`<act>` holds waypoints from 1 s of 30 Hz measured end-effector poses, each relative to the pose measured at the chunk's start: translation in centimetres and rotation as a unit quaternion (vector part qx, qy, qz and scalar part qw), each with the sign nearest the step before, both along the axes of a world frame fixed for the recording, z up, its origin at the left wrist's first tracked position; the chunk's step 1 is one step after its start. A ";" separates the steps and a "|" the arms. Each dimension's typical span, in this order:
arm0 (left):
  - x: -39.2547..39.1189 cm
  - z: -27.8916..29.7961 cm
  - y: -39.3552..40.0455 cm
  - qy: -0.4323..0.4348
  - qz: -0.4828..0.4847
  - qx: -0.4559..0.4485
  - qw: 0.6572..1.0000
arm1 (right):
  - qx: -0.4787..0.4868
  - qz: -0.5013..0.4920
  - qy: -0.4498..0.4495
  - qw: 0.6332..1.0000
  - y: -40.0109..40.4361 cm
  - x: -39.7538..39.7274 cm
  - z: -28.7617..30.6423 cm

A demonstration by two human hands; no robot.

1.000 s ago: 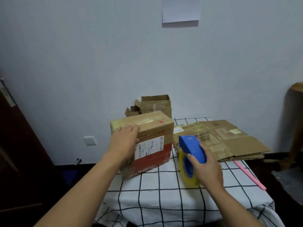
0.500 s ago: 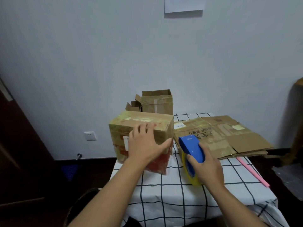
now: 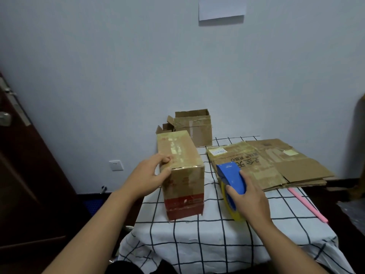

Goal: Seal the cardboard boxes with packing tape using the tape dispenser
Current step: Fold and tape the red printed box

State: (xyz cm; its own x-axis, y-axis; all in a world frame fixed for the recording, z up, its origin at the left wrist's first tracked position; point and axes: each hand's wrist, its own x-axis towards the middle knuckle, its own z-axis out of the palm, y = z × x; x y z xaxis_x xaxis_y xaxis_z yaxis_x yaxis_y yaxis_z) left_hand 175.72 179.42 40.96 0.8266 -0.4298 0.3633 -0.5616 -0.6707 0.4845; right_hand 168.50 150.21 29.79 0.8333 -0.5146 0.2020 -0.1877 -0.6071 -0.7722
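Two hands work over a table (image 3: 207, 242) draped in white cloth with a black grid. Beyond the right hand (image 3: 249, 198) lies a stack of flattened cardboard (image 3: 276, 165), creased and matte. Beyond the left hand (image 3: 152, 175) stands an open box (image 3: 194, 128). Left hand grips the top left edge of the taped cardboard box (image 3: 182, 175), rectangular, red-banded below. Right hand grips the blue tape dispenser (image 3: 232, 177) with its yellowish roll, just right of that box. Right of this hand lies a pink stick (image 3: 307, 204).

A closed box (image 3: 181, 171) stands on the table's (image 3: 207, 242) left side, with an open box (image 3: 194, 127) behind it. To its right sits a tape dispenser (image 3: 232, 180), with flattened cardboard (image 3: 272, 163) behind that and a stick (image 3: 307, 204) at the right edge.
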 end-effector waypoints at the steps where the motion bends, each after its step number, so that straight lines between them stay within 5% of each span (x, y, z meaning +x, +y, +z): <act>1: 0.1 -0.1 0.3 0.005 0.014 -0.007 1.000 | -0.001 0.000 0.002 1.000 0.0 0.0 0.0; 22: 0.9 0.6 0.3 -0.019 -0.016 0.154 0.988 | -0.024 -0.009 0.000 1.000 0.1 0.5 -0.5; 30: -0.2 -0.6 -0.8 -0.105 -0.027 0.097 0.989 | -0.004 -0.004 0.000 1.000 0.0 0.3 -0.1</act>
State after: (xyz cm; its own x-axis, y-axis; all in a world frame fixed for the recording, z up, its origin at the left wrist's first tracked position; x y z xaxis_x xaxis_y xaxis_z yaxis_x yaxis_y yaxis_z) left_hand 175.51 178.65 40.33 0.7153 -0.5502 0.4309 -0.6741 -0.7058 0.2178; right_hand 168.75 150.21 29.68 0.8293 -0.5192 0.2067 -0.1915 -0.6116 -0.7676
